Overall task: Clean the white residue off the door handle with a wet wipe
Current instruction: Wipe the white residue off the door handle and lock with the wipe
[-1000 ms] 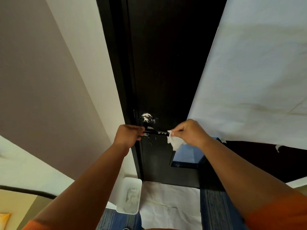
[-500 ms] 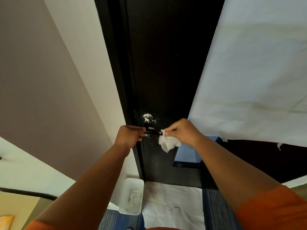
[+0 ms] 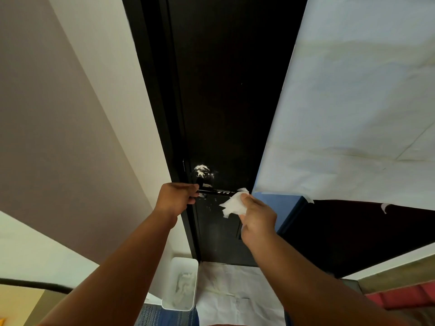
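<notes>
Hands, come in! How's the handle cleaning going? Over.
Left hand grips handle. Right hand holds wipe at handle's end. White residue left above handle. Nothing in the way.

Two bare forearms (image 3: 131, 267), bare left hand (image 3: 175, 200), bare right hand (image 3: 257, 217), rounded knuckles, bare fingers (image 3: 245, 199).

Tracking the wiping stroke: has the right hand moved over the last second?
Yes. Against the handle, the right hand slid toward the left hand, then back out to the handle's free end, and now sits lower, below it, holding the wipe.
</notes>
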